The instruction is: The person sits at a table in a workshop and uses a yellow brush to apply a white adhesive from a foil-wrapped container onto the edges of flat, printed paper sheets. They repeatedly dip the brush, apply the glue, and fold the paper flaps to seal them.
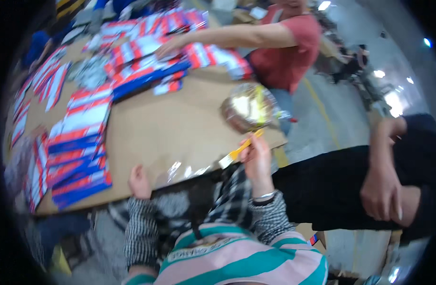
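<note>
My right hand (pixel 257 159) is closed around the yellow handle of a small flat paintbrush (pixel 234 155). Its pale bristles point down and left, over the table's front edge. Just beyond this hand sits a round tub-like thing (pixel 249 107) in shiny clear plastic, with something yellow on it. My left hand (pixel 139 182) is at the front edge of the cardboard-topped table (pixel 165 123), its fingers drawn in and blurred; whether they grip anything is unclear. Between my hands, a glossy strip of clear plastic (pixel 187 172) lies along that edge.
Red, white and blue printed packages (pixel 85 114) lie in overlapping rows at left and along the back. A grey crumpled heap (pixel 90 71) lies among them. A person in a red shirt (pixel 294 52) reaches across the far side. Another person in black (pixel 341 185) is close at my right.
</note>
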A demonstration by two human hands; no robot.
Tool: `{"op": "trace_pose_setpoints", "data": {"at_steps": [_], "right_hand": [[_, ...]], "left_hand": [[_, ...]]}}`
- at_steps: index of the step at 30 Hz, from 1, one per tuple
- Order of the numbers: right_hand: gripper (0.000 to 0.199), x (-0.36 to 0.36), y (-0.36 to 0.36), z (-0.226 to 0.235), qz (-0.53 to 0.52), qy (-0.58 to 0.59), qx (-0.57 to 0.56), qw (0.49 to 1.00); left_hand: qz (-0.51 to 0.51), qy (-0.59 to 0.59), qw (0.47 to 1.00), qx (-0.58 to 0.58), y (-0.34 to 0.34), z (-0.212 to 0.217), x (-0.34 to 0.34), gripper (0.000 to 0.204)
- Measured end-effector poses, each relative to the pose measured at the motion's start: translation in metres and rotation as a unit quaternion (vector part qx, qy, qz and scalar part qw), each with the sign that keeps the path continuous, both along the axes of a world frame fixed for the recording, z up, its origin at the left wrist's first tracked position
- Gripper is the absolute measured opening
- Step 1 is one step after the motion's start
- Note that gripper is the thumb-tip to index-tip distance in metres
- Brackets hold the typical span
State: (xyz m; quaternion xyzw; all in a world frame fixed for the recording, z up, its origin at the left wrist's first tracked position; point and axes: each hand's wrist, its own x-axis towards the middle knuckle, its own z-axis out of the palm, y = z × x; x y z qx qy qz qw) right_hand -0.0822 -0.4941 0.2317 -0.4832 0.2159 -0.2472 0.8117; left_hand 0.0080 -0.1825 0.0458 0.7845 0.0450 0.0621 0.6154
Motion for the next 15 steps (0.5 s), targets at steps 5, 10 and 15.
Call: {"op": "trace_pose_setpoints", "data": {"at_steps": [5, 10, 15], "right_hand": [[0.024, 0.000, 0.011, -0.028, 0.046, 0.021, 0.047, 0.998], [0.023, 0.010, 0.012, -0.029, 0.060, 0.051, 0.051, 0.996], [0.023, 0.015, 0.010, -0.046, 0.065, 0.078, 0.077, 0.992]], "left_hand": [[-0.053, 0.101, 0.986, -0.120, -0.014, 0.030, 0.021, 0.019], [-0.081, 0.098, 0.975, -0.181, -0.054, 0.054, 0.068, 0.016], [-0.112, 0.124, 0.973, -0.162, -0.091, 0.081, 0.122, 0.017]]}}
